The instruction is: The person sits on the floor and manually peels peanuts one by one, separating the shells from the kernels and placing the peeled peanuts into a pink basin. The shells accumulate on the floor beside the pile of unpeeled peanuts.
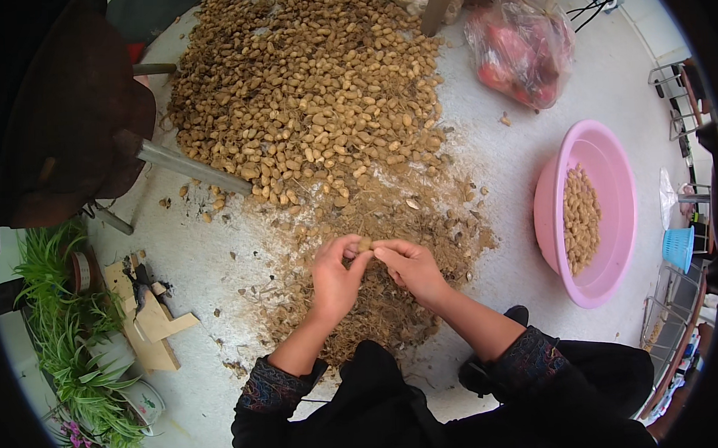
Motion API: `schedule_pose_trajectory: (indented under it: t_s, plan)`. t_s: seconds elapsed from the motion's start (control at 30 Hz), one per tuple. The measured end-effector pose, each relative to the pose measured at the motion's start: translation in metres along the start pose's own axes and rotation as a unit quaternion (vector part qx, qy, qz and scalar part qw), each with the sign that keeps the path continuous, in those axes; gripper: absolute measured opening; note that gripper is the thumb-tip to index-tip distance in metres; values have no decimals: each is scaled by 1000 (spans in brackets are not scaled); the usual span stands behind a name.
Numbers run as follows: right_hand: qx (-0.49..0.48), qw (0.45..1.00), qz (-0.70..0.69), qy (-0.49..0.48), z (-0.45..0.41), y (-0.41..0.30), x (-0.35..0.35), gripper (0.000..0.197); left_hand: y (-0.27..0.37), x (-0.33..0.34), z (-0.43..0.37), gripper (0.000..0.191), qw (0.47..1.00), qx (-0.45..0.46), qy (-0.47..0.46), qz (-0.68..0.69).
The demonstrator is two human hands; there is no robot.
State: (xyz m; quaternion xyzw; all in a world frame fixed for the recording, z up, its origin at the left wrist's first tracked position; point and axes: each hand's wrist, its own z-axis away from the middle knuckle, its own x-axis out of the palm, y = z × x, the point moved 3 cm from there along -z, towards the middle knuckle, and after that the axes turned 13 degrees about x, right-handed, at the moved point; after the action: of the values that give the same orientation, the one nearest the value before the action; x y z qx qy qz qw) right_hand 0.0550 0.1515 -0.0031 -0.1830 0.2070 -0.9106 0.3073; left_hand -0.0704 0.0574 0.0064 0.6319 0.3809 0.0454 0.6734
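My left hand (337, 276) holds an unshelled peanut (365, 245) between thumb and fingers. The fingertips of my right hand (410, 267) pinch at the peanut's right side, so both hands meet on it. Below them, dry roots and soil (374, 307) cover the floor in front of my knees. Beyond my hands spreads a large heap of unshelled peanuts (311, 94), with soil and root strands among them. To the right, a pink plastic basin (614, 213) contains a layer of peanuts (581, 220).
A metal furniture leg (194, 168) reaches the heap's left edge. Potted spider plants (82, 356) and wooden board pieces (153, 323) lie left. A plastic bag with red contents (516, 49) rests at upper right. A blue basket (678, 249) is beyond the basin.
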Motion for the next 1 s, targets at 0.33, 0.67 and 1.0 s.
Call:
schedule_pose_trajectory:
  t_s: [0.33, 0.67, 1.0]
  plan:
    - [15, 996, -45, -72, -8, 15, -12, 21, -14, 15, 26, 18, 945, -158, -12, 287]
    - [-105, 989, 98, 39, -3, 12, -1, 23, 5, 15, 20, 8, 984, -110, -94, 106]
    - [96, 969, -196, -115, -2, 4, -40, 30, -39, -9, 26, 4, 979, -36, -200, -25]
